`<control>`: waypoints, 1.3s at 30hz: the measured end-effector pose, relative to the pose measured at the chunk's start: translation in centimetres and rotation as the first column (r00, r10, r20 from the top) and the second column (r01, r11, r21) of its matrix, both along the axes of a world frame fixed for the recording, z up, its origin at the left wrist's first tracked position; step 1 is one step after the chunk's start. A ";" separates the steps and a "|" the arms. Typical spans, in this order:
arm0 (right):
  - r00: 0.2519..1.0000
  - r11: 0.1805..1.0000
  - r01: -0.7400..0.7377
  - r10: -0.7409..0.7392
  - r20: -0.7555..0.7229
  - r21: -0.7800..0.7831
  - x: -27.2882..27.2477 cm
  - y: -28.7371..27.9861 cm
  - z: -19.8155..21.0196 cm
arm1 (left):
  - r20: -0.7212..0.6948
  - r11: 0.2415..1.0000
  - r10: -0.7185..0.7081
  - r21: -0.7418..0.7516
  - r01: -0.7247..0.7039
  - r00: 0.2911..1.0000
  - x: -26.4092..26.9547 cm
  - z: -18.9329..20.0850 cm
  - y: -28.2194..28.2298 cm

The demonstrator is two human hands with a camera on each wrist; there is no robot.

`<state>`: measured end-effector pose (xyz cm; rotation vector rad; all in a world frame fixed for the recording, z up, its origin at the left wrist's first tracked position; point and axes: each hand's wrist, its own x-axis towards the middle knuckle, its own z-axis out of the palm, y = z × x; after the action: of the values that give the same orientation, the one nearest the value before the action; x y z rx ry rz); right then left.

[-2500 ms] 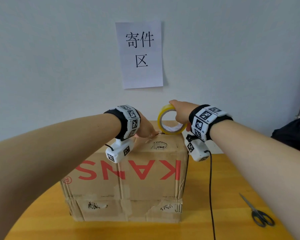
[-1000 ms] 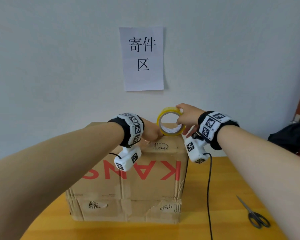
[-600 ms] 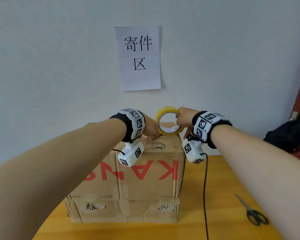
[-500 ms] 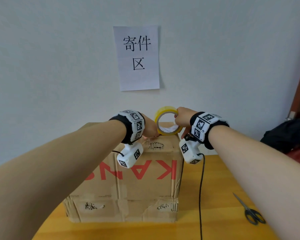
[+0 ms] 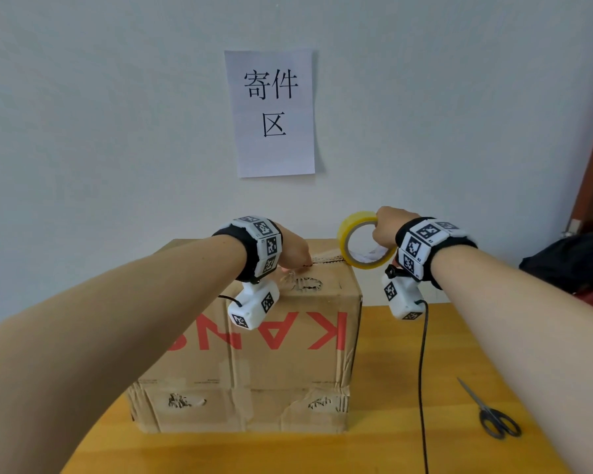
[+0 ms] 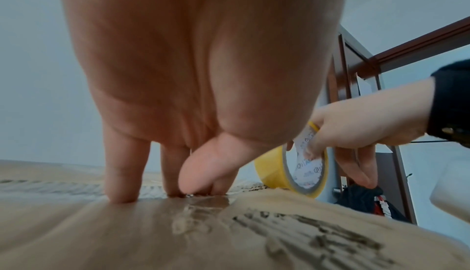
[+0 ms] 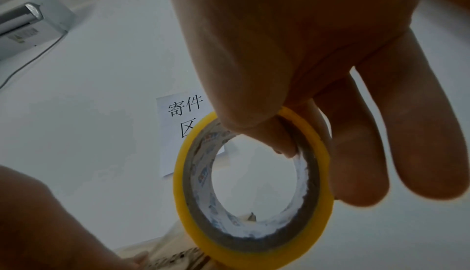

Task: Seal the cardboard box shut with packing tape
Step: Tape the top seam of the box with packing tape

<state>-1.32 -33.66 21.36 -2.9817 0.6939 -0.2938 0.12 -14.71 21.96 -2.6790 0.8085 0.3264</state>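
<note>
Left hand [image 5: 292, 252] presses straight fingers on the tape end atop the cardboard box [image 5: 271, 340], anchoring it, while right hand [image 5: 389, 227] pinches the tape roll [image 5: 348, 234] beyond the box's right edge.

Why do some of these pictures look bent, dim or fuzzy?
Head view: evenly lit, forearms stretched by the wide lens. Left wrist view: left hand looms huge, cardboard box smeared. Right wrist view: right hand dim against the bright wall, tape roll sharp.
</note>
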 end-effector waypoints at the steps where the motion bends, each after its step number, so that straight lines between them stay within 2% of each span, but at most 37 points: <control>1: 1.000 1.000 0.002 -0.002 -0.005 -0.002 -0.1 -0.1 -0.1 | -0.011 1.000 -0.012 0.008 0.012 1.000 0.0 0.0 0.0; 7: 1.000 0.999 -0.014 0.014 -0.003 -0.034 -0.3 -0.2 0.0 | -0.035 1.000 0.004 -0.002 -0.005 0.999 0.6 -0.5 -0.3; 12: 1.000 0.987 -0.011 0.014 0.018 -0.158 -0.8 0.1 -0.5 | 0.102 0.980 -0.105 0.181 0.085 0.989 0.6 -1.1 -1.4; 16: 0.999 0.985 -0.028 0.035 0.039 -0.173 -1.1 0.1 -0.6 | 0.148 0.957 -0.168 0.261 0.126 0.975 0.6 -1.4 -2.3; 19: 0.998 0.995 -0.045 0.049 0.047 -0.087 -1.3 -0.3 -0.7 | 0.167 0.946 -0.205 0.287 0.151 0.965 0.4 -1.4 -2.9; 23: 0.996 0.987 -0.066 0.057 0.065 0.146 -1.0 -0.7 -1.2 | 0.179 0.930 -0.192 0.348 0.120 0.965 0.6 -1.2 -3.6; 28: 0.993 0.936 -0.103 0.075 0.096 0.337 -0.9 -0.9 -1.4 | 0.211 0.953 -0.125 0.297 0.058 0.969 0.4 -1.3 -4.5; 31: 0.994 0.909 -0.104 0.081 0.073 0.403 -0.8 -0.8 -1.6 | 0.199 0.942 -0.166 0.322 0.096 0.966 1.8 -1.8 -4.9; 33: 0.995 0.907 -0.099 0.076 0.072 0.409 -0.7 -0.8 -1.7 | 0.175 0.966 -0.051 0.257 0.004 0.983 2.0 -2.0 -5.2; 34: 0.995 0.908 -0.095 0.072 0.072 0.408 -0.7 -0.8 -1.8 | 0.159 0.985 -0.013 0.173 -0.015 0.987 1.3 -1.8 -5.2; 36: 0.996 0.909 -0.085 0.065 0.063 0.407 -0.7 -0.9 -1.9 | 0.130 0.998 -0.024 0.058 0.017 0.991 1.0 -1.4 -5.0; 39: 0.996 0.908 -0.083 0.063 0.063 0.410 -0.7 -1.0 -1.9 | 0.070 1.000 -0.011 0.024 0.010 0.997 0.6 -0.5 -4.0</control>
<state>-2.05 -34.63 19.42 -2.5792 0.5551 -0.1853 0.75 -18.73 21.48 -2.6474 0.7924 0.2363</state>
